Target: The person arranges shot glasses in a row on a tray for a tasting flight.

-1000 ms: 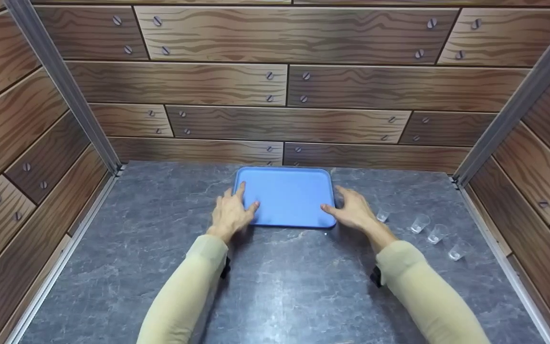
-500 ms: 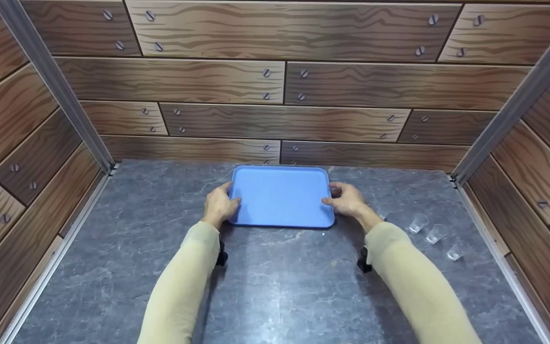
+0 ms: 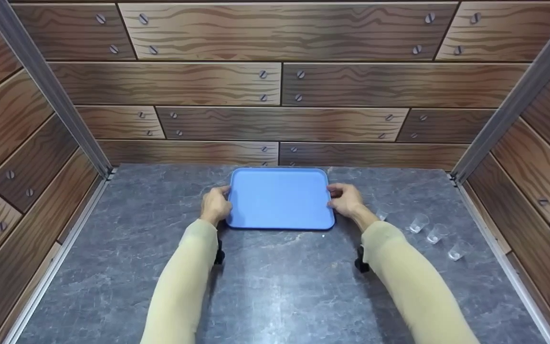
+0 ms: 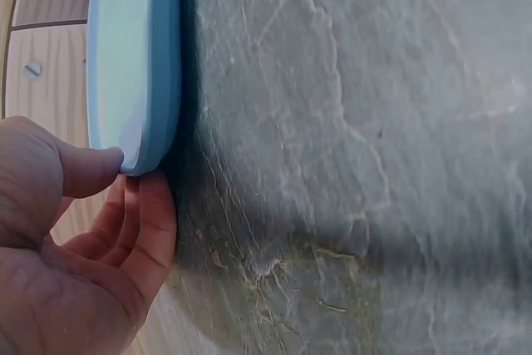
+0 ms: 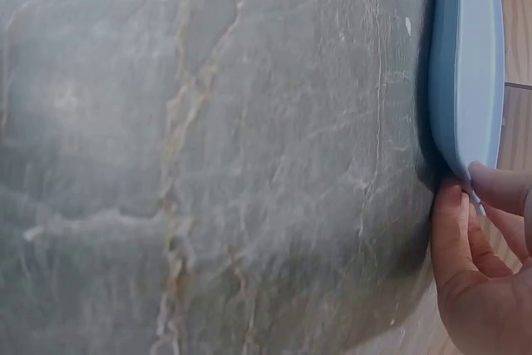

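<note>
A blue rectangular tray (image 3: 280,198) lies at the back middle of the grey marbled table, its long side facing me. My left hand (image 3: 215,205) pinches the tray's left rim. In the left wrist view the thumb of that hand (image 4: 79,230) sits on top of the rim, with the other fingers at its underside. On the opposite short side, my right hand (image 3: 346,199) has hold of the rim. The right wrist view shows this hand (image 5: 486,263) with the thumb over the edge and fingers beneath it.
Several small clear cups (image 3: 436,233) stand on the table at the right, one partly behind my right hand. A tiny white speck (image 3: 323,235) lies before the tray. Wood-patterned walls (image 3: 275,86) with metal corner posts (image 3: 55,95) enclose the table.
Both hands have moved from over the tray's sides outward to its left and right rims, and their thumbs have drawn back to the edges. The tray has stayed nearly in place.
</note>
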Tool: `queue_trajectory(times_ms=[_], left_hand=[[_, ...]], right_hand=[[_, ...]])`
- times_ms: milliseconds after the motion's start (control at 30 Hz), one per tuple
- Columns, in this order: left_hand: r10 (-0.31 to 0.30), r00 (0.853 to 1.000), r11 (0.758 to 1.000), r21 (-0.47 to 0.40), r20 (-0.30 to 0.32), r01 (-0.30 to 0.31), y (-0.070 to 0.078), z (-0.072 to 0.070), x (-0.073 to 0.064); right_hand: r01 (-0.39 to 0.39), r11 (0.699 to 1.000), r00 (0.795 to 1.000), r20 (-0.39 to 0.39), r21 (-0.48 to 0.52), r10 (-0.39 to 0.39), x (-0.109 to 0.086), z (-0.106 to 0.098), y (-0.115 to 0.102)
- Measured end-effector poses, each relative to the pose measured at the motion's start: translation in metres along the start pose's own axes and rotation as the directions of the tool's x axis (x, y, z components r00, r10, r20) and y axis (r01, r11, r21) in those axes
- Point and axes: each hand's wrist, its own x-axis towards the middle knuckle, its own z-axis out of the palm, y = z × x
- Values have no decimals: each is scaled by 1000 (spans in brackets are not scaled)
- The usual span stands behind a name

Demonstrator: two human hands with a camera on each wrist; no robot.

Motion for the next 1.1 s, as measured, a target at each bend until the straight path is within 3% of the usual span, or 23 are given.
queue_trajectory(times_ms=[333, 400, 567, 633, 733, 867, 967, 1067, 1100], left_hand=[[-20, 998, 999, 32, 66, 18, 1, -11, 1], [-33, 997, 999, 37, 75, 30, 5, -13, -4], [-58, 990, 998, -4, 126, 59, 27, -30, -31], [-49, 992, 998, -25, 120, 52, 30, -32, -37], [-39, 992, 998, -37, 119, 44, 32, -34, -48], [-43, 985, 995, -77, 170, 57, 34, -38, -61], [3, 987, 997, -77, 158, 9, 17, -26, -53], [31, 987, 996, -90, 159, -16, 15, -26, -61], [25, 986, 995, -102, 167, -8, 19, -31, -70]], right_hand=[[0, 1000, 1000, -16, -11, 0, -2, 2, -8], [1, 1000, 1000, -27, -20, -1, -4, 2, -10], [-19, 999, 999, -39, -48, 17, -10, -2, -9], [-19, 999, 999, -30, -48, 18, -8, -4, -2], [-1, 999, 1000, -27, -47, 0, 9, 1, 25], [3, 998, 1000, -19, -57, -4, 29, 10, 62], [1, 999, 1000, -6, -50, -2, 14, 8, 58], [-12, 998, 1000, -5, -64, 12, -6, 6, 46], [-5, 998, 1000, -1, -63, 5, -12, 5, 42]])
